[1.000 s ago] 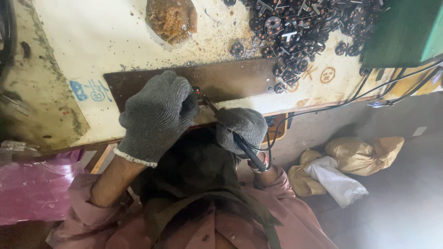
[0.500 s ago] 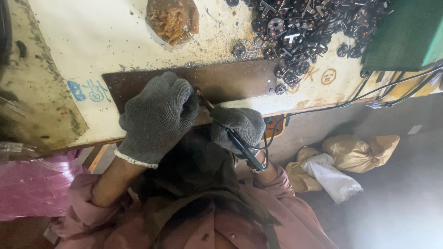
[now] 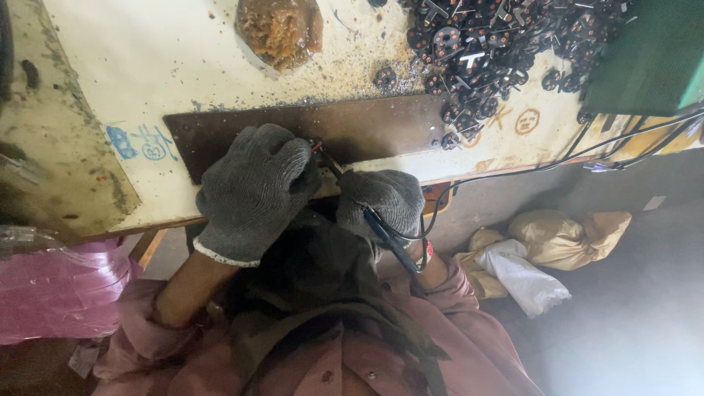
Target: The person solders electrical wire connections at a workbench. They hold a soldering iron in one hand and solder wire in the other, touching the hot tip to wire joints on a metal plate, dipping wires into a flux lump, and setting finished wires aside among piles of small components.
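My left hand point(image 3: 253, 191), in a grey knit glove, is curled into a fist on the near edge of a dark brown plate point(image 3: 367, 125). A small part with a red bit point(image 3: 317, 147) shows at its fingertips; the rest is hidden in the glove. My right hand point(image 3: 385, 199), also gloved, grips a thin black-handled tool point(image 3: 387, 240) like a pen. The tool's tip points up-left to the small part by my left fingers. A black cable runs from the tool's handle.
A pile of several small dark round parts point(image 3: 499, 44) lies on the pale, dirty tabletop point(image 3: 147, 66). A brown lump point(image 3: 279, 29) sits at the back, a green box point(image 3: 653, 59) at the right. Cables point(image 3: 587, 147) hang over the edge. Sacks point(image 3: 543, 242) and pink plastic point(image 3: 51, 286) lie below.
Both hands stay together at the plate's near edge; the tool has shifted only slightly. The view has drifted a little.
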Motion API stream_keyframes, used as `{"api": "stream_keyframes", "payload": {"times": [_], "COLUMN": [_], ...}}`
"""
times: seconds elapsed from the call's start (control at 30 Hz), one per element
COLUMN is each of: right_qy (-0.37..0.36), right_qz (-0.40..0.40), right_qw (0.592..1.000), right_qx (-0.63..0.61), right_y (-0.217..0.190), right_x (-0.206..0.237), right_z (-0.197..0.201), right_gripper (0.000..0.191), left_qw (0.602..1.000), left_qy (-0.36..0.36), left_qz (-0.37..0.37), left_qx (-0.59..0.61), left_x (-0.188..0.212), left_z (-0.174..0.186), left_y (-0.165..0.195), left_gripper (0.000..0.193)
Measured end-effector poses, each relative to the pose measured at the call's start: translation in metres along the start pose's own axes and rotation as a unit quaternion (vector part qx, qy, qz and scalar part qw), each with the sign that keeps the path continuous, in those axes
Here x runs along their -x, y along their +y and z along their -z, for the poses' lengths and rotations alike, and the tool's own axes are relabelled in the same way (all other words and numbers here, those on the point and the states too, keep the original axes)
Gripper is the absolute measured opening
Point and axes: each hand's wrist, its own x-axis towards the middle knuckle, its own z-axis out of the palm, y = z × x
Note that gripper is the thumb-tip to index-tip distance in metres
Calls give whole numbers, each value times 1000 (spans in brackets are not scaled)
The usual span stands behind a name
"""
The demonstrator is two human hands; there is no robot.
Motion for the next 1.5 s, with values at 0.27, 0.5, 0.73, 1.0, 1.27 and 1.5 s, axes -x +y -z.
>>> {"api": "stream_keyframes", "payload": {"times": [0.27,0.5,0.73,1.0,1.27,1.5], "right_qy": [64,72,71,66,-60,21], "right_qz": [-14,-4,2,6,110,94], "right_qw": [998,997,997,998,991,995], "right_qx": [-1,4,5,9,46,4], "right_y": [3,2,4,3,13,2], "right_x": [4,1,2,1,-8,-11], "right_z": [-9,-9,-8,-5,9,4], "right_gripper": [22,22,22,22,19,10], "left_qw": [999,998,999,999,999,999], "left_qy": [-20,19,14,-7,-50,-37], "left_qz": [16,-5,-17,-3,11,6], "left_qx": [21,58,48,43,6,27], "left_x": [-1,-5,-5,-5,-9,-7], "left_z": [3,6,6,4,7,8], "left_y": [1,2,-1,-2,1,-1], "left_gripper": [14,16,14,16,17,18]}}
